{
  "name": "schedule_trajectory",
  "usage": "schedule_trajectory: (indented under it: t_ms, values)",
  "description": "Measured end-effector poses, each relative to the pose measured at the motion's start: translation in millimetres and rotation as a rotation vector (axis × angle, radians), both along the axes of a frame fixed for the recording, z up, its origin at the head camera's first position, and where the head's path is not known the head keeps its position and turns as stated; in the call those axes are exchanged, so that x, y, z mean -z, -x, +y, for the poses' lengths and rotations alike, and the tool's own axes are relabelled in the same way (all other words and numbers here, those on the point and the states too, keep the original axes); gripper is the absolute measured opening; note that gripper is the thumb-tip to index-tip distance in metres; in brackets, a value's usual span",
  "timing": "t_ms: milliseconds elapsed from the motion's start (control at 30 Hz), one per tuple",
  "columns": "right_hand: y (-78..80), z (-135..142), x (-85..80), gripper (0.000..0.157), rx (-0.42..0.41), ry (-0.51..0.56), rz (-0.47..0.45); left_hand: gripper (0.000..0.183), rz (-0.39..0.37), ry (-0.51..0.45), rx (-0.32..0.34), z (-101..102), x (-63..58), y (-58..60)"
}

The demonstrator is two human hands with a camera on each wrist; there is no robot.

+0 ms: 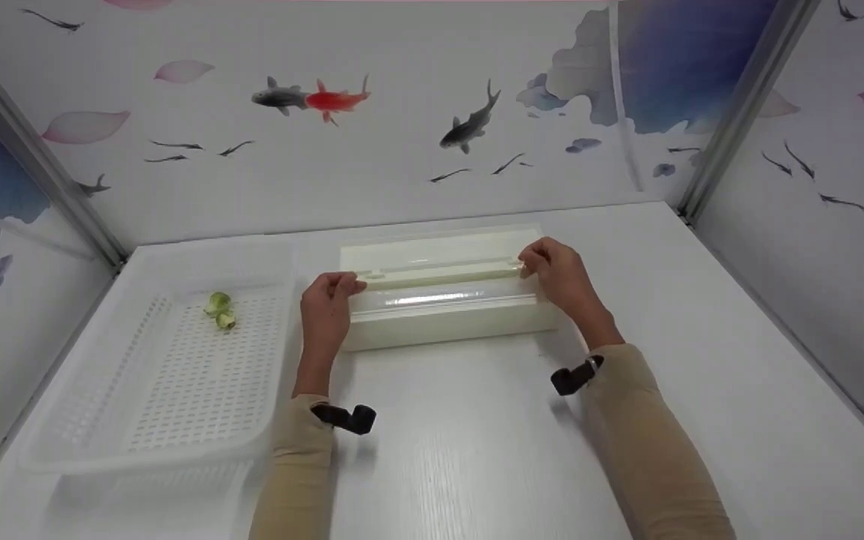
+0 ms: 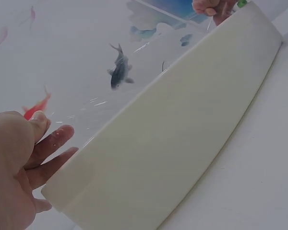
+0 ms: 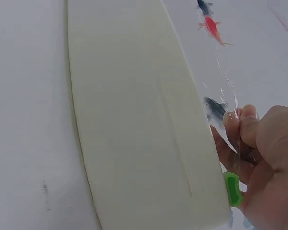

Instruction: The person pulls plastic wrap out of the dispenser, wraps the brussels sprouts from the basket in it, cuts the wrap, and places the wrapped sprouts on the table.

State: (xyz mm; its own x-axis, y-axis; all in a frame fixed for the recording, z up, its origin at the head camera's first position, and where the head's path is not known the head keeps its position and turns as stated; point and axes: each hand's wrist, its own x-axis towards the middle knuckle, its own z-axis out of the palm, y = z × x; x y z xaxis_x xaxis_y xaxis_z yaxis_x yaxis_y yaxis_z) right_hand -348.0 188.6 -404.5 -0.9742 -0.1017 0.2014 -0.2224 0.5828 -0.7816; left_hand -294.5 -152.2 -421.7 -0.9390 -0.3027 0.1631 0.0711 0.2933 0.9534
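A long cream-coloured dispenser box (image 1: 454, 325) lies on the table with its lid (image 1: 447, 246) tilted back. Clear plastic wrap (image 1: 436, 295) stretches along the top of it, shiny with reflections. At the box's left end, my left hand (image 1: 325, 309) pinches one corner of the wrap between thumb and forefinger. My right hand (image 1: 563, 276) pinches the other corner at the right end, and creases run from its fingertips in the right wrist view. Beside that hand, a small green piece (image 3: 233, 189) sits at the box's end.
To the left stands a white perforated plastic basket (image 1: 267, 420) holding small green vegetables (image 1: 220, 309) that look like Brussels sprouts. White panels printed with fish and petals (image 1: 402, 172) enclose the white table (image 1: 432, 465) at the back and sides.
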Motion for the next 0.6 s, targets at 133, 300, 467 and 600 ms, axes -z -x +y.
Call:
schedule_trajectory:
  t_ms: [133,300,467,600]
  values:
    - [8.9,3,-8.7,0.025,-0.021,0.074,-0.087,0.029,-0.026,-0.018,0.006,0,-4.6,4.3]
    - [15.7,8,-18.8,0.032,-0.061,0.181,-0.173,0.028,-0.015,-0.035,0.003,-1,-8.5,11.6]
    - [19.2,15,-21.6,0.038,-0.107,0.269,-0.203,0.025,0.008,-0.132,0.005,-1,-11.0,16.2]
    - [20.2,20,-20.5,0.038,-0.131,0.316,-0.234,0.026,0.009,-0.188,0.012,-1,-11.5,20.0]
